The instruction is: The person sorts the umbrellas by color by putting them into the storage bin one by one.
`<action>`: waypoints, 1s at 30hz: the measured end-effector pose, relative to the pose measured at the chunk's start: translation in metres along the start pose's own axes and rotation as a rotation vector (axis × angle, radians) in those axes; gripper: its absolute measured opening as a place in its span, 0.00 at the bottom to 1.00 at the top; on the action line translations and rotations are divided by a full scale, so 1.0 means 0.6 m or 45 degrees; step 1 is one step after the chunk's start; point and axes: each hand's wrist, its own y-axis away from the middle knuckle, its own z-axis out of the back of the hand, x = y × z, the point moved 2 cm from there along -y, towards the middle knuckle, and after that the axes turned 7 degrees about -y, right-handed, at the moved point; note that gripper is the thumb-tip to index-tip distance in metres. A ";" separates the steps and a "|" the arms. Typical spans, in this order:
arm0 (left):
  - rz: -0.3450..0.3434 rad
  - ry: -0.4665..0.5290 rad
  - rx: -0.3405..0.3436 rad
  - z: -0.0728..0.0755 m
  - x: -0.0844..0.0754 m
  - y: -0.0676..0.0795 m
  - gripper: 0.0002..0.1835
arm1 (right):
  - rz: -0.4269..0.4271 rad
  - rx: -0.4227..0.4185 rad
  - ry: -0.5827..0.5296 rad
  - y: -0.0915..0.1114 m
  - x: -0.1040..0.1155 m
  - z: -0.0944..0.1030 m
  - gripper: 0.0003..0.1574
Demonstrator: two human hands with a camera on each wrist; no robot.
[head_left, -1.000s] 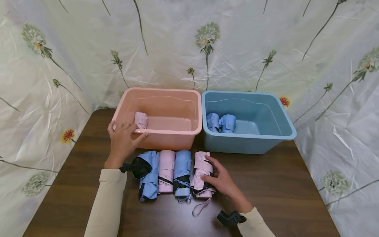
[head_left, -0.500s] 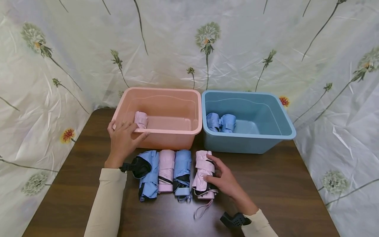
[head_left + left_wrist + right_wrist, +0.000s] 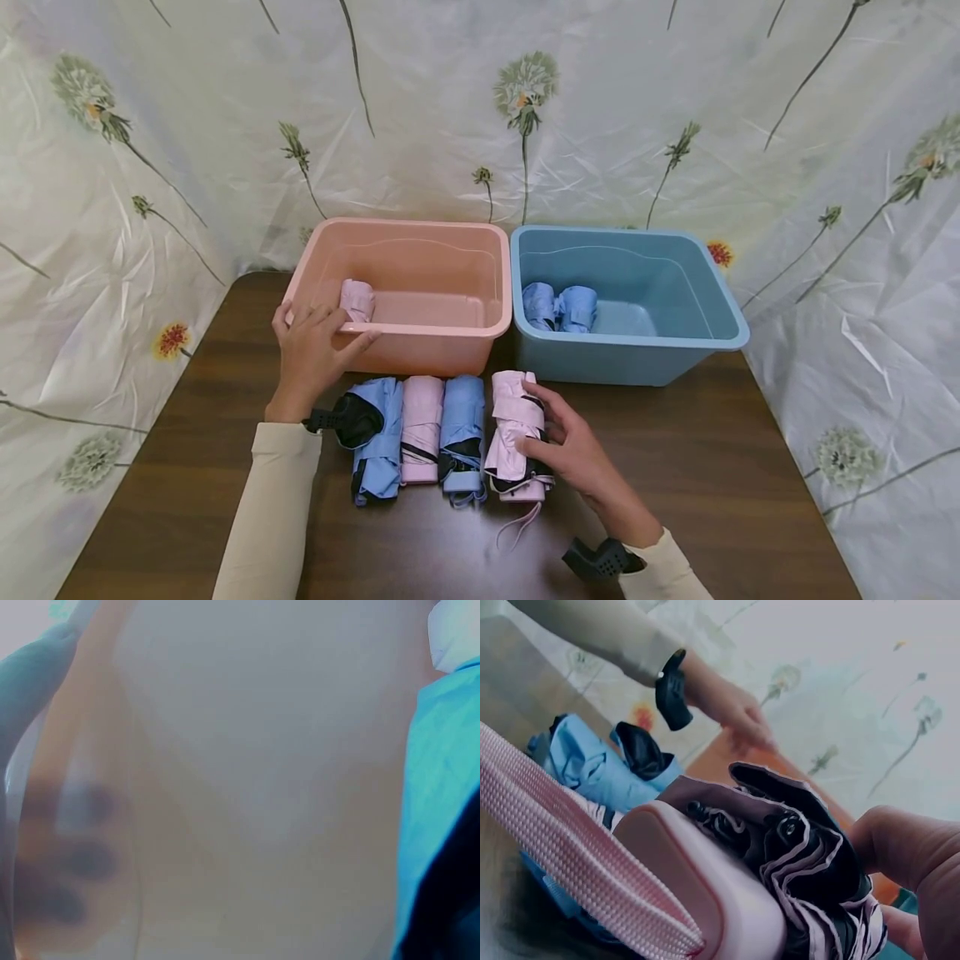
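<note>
My right hand (image 3: 573,442) grips a folded pink umbrella (image 3: 516,425) by its right side, thumb across the front. The right wrist view shows its pink handle end (image 3: 742,900) and wrist strap (image 3: 577,840) up close. My left hand (image 3: 311,354) holds the near left rim of the pink bin (image 3: 420,354), thumb outside and fingers over the edge; in the left wrist view the fingers show as shadows through the wall. Left of the held umbrella lie a blue umbrella (image 3: 462,417), another pink umbrella (image 3: 422,417) and a second blue umbrella (image 3: 384,467), side by side.
Inside the pink bin lies one pink umbrella (image 3: 357,300). To its right stands a blue bin (image 3: 630,362) with two blue umbrellas (image 3: 577,308) in it. Both bins sit at the back of the dark wooden table (image 3: 712,483), before a flowered cloth (image 3: 420,108).
My right hand has shifted slightly right with the pink umbrella, parting it from the row, and its top end has risen a little. The left hand stays on the bin rim.
</note>
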 end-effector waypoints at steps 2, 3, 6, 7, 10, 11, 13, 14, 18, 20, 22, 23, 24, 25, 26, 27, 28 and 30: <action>0.002 0.004 0.001 0.000 0.000 0.000 0.23 | -0.002 0.009 0.000 0.001 0.004 0.000 0.45; 0.001 0.004 0.002 0.000 0.000 0.000 0.23 | -0.002 0.014 0.001 0.002 0.006 0.000 0.45; 0.001 0.004 0.005 0.000 0.000 0.000 0.23 | 0.009 0.024 0.009 0.004 0.014 0.000 0.45; 0.001 0.003 0.006 0.000 0.000 0.000 0.23 | 0.018 0.027 0.008 0.005 0.017 0.000 0.45; 0.002 -0.001 0.008 0.000 0.000 0.000 0.23 | 0.033 0.031 -0.004 0.008 0.026 -0.001 0.46; 0.004 -0.002 0.008 0.000 0.000 0.000 0.23 | 0.034 0.032 -0.011 0.009 0.029 -0.002 0.46; 0.007 -0.006 0.009 0.000 0.000 0.000 0.23 | 0.034 0.031 -0.018 0.012 0.035 -0.002 0.46; 0.007 -0.007 0.010 0.001 0.000 0.000 0.24 | 0.028 0.029 -0.017 0.013 0.038 -0.003 0.45; 0.006 -0.010 0.012 0.001 0.000 0.000 0.24 | 0.018 0.026 -0.015 0.015 0.046 -0.005 0.45; 0.004 -0.013 0.010 0.001 0.000 0.000 0.24 | 0.023 0.027 -0.015 0.017 0.049 -0.006 0.45; 0.001 -0.019 0.007 0.001 0.000 0.000 0.24 | 0.040 0.036 -0.027 0.018 0.054 -0.007 0.46; 0.000 -0.021 0.005 0.000 0.000 0.000 0.24 | 0.051 0.041 -0.032 0.018 0.056 -0.007 0.46; -0.002 -0.023 0.004 0.000 0.000 -0.001 0.24 | 0.061 0.045 -0.038 0.019 0.059 -0.007 0.46; -0.003 -0.023 0.002 0.000 0.001 0.000 0.24 | 0.070 0.049 -0.046 0.020 0.062 -0.008 0.45; -0.004 -0.024 0.000 0.000 0.001 0.000 0.24 | 0.079 0.054 -0.055 0.020 0.064 -0.008 0.45; -0.005 -0.022 -0.002 0.000 0.001 0.000 0.24 | 0.089 0.059 -0.062 0.021 0.067 -0.009 0.45; -0.005 -0.020 -0.002 -0.001 0.001 0.000 0.24 | 0.097 0.064 -0.065 0.022 0.070 -0.009 0.45; -0.004 -0.021 -0.002 -0.001 0.002 0.001 0.24 | 0.114 0.074 -0.067 0.023 0.076 -0.010 0.45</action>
